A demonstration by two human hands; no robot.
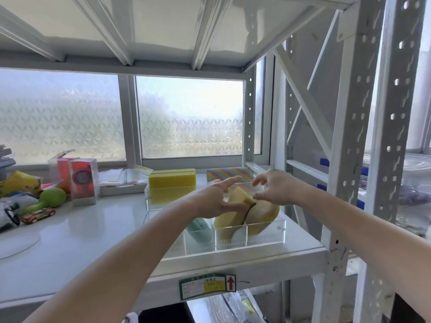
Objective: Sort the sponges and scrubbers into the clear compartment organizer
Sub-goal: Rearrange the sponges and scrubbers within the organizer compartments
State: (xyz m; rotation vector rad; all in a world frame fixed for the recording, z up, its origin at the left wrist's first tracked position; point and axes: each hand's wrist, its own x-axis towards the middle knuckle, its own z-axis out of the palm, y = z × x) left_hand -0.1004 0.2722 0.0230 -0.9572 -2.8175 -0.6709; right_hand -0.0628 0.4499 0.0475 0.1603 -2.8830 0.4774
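Here both open hands' grips half hide the yellow sponges in the organizer.

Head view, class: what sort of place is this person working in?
Probably a storeroom or utility corner: a white metal rack with perforated uprights, mixed toys like a toy car, and a frosted window behind.

Both hands, left hand and right hand, hover open-fingered over yellow sponges standing in the clear organizer.
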